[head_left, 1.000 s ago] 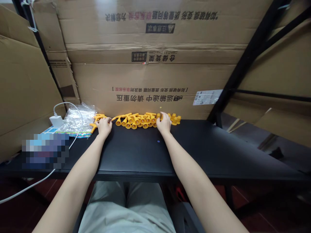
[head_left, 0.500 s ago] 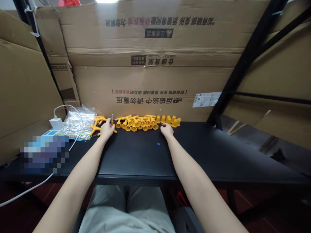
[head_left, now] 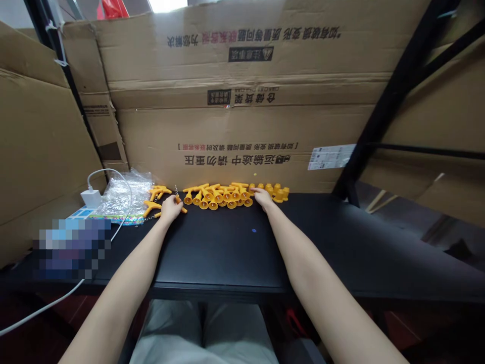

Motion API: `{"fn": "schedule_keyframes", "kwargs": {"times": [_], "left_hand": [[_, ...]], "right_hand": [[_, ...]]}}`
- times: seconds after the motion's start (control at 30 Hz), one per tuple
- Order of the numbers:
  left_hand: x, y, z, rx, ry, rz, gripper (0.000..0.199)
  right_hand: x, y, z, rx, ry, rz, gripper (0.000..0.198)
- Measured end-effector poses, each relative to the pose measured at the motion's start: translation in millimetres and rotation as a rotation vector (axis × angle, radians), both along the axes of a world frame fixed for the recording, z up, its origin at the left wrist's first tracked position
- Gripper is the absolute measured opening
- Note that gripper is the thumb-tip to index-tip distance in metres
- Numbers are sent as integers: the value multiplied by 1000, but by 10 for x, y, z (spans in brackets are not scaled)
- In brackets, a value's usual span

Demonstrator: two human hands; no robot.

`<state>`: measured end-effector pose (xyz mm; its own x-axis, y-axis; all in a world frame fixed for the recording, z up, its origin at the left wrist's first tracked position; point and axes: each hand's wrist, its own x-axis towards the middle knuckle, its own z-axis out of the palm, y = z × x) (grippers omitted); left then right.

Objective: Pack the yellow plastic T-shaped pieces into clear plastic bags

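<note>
My left hand (head_left: 171, 208) is closed on a yellow T-handled corkscrew (head_left: 184, 209), whose metal spiral points up above the fingers. Beside it on the left lie several more loose yellow corkscrew handles (head_left: 152, 206). My right hand (head_left: 263, 197) has its fingertips closed at a yellow bell-shaped cap (head_left: 251, 187), the leftmost of a group of caps (head_left: 279, 194) standing by the cardboard. Between my hands is a row of corkscrews fitted with caps (head_left: 212, 203), their wide mouths facing me. The right fingertips partly hide the cap they touch.
A clear plastic bag (head_left: 123, 194) and a white charger (head_left: 91, 196) with its cable lie at left, behind a blurred-out item (head_left: 71, 247). Cardboard (head_left: 242, 124) walls the back of the black table (head_left: 220, 253). A small blue spot (head_left: 253, 230) marks the tabletop.
My right hand has reached forward, from in front of the caps to the leftmost one. My left hand keeps hold of the corkscrew. The whole view has shifted slightly.
</note>
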<state>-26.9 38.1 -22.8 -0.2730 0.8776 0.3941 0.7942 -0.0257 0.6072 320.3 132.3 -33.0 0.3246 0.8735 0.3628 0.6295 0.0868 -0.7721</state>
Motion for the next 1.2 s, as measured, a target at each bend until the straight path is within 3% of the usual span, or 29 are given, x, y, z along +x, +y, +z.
{"fn": "schedule_keyframes", "kwargs": {"times": [0.37,0.8,1.07,1.2], "left_hand": [[39,-29,-29,-18,129,2,21],[-1,-29,-19,3,-75,-44,22],[2,-66,-16,31,-65,-99,22],[13,-95,0,95,5,-119,24]], "right_hand": [[26,214,-106,-191,-98,-38,35],[-77,-209,-61,-305,-253,-139,41],[-21,-516,-126,-312,-253,-110,44],[-27,-548,-150,-181,-231,-90,47]]}}
